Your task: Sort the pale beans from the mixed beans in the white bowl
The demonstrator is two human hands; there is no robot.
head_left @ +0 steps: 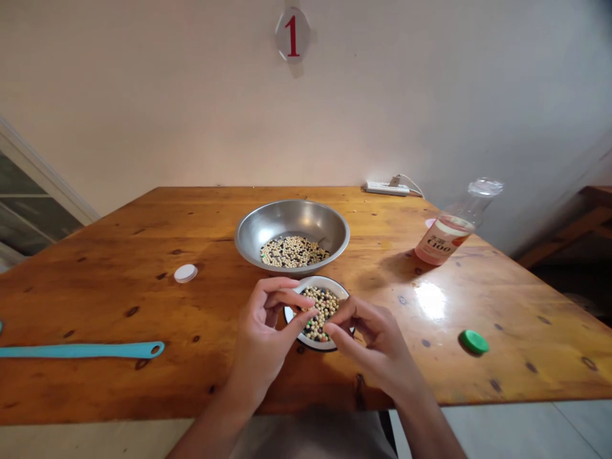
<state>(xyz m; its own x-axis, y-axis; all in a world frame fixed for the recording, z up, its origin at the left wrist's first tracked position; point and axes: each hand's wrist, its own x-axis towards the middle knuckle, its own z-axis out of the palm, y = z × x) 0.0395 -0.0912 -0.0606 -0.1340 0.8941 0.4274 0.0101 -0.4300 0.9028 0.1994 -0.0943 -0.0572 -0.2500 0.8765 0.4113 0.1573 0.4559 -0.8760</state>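
My left hand (270,325) hovers over the left side of a small white dark-rimmed bowl (291,315), its thumb and fingertips brought together. Whatever lies between them is too small to name. On the bowl's right side, my right hand (370,338) also has thumb and forefinger pinched, and their tips hide anything held. Pale round beans mixed with black ones (319,309) fill the small bowl, with a few green and reddish bits among them. Just behind it stands a wide steel basin (246,239) with a similar bean mix (291,252) on its bottom.
A bottle of pink liquid (442,239) appears tilted at the right, a pinkish-white round item behind it. Nearer lies a green cap (473,342). A white lid (185,273) and a turquoise handle (86,350) are at left. A power strip (387,188) sits along the back edge.
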